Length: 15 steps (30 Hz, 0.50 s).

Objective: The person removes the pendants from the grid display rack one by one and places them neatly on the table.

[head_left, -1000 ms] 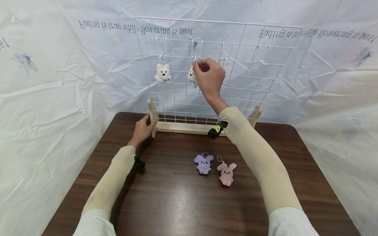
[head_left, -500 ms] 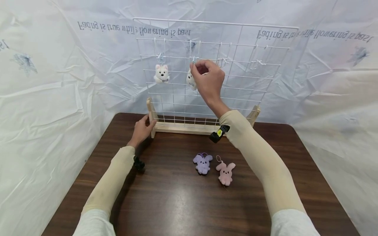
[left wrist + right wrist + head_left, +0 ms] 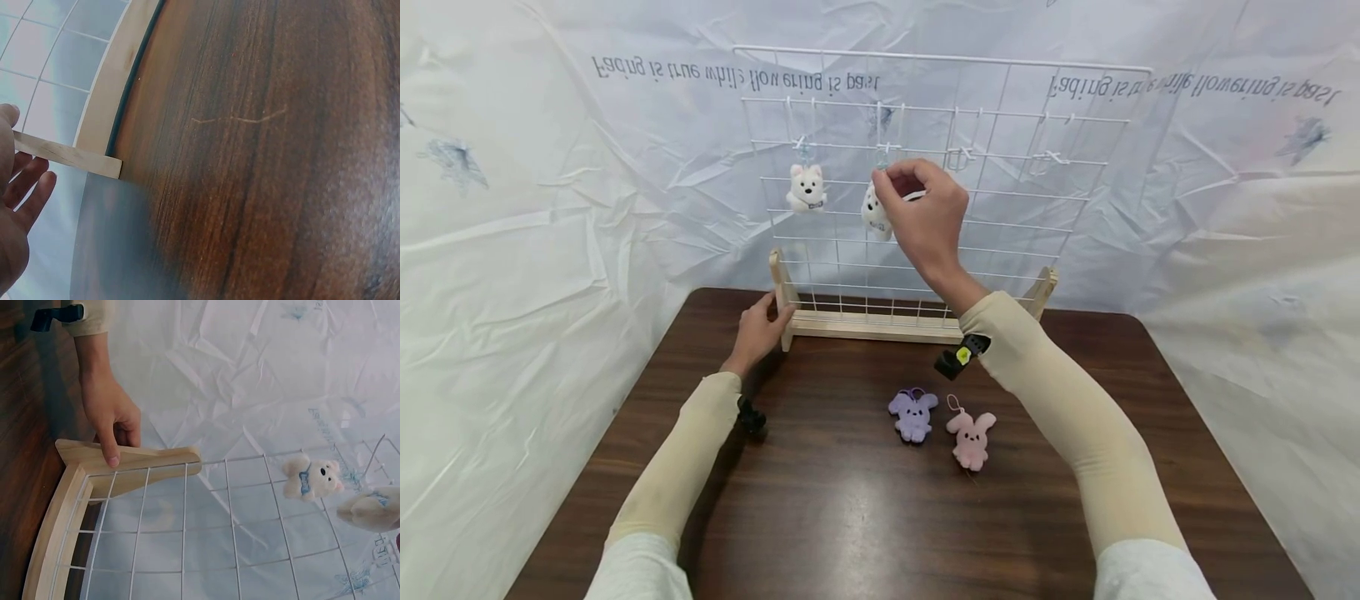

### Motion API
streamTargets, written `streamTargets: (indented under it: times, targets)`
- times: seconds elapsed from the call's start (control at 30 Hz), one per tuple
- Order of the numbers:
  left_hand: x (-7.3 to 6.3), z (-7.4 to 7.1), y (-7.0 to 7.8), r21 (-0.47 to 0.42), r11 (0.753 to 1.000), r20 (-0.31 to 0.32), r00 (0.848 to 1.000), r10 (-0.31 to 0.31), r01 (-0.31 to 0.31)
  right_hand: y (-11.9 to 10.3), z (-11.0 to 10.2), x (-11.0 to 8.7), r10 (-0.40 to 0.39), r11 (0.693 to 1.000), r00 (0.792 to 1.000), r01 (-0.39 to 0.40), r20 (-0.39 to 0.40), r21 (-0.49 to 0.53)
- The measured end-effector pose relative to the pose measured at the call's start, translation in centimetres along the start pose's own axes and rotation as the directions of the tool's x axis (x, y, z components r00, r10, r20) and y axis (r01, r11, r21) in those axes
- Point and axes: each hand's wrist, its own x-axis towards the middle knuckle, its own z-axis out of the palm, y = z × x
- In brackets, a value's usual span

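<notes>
White plush toy [image 3: 875, 212] sits just below the second hook [image 3: 888, 147] from the left; whether hung, unclear. Right hand [image 3: 931, 215] pinches its top between thumb and fingers; left hand [image 3: 757, 332] grips the wooden upright [image 3: 785, 292]. Judged light, soft, squeezable: best held at the top.

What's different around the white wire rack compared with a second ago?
The right-hand grip and the half-hidden white plush dog it pinches have lowered slightly; nothing newly grasped or let go shows. The left-hand grip stays on the pale wooden upright, the fully visible white plush dog still hangs, and the lavender plush bunny and pink plush bunny lie where they were.
</notes>
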Motion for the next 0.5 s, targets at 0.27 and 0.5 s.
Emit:
streamTargets:
  times: [0.27,0.5]
  targets:
    - [0.1,-0.1,0.1,-0.002,1.0,-0.007,1.0,-0.001,0.001,-0.6,-0.9,-0.9,0.033,0.999,0.999,-0.034,0.04,0.034]
    - [0.2,0.0,0.0,0.0,1.0,-0.003,1.0,-0.003,0.003,-0.4,-1.5,-3.0,0.044,0.998,0.993,-0.047,0.107,0.029]
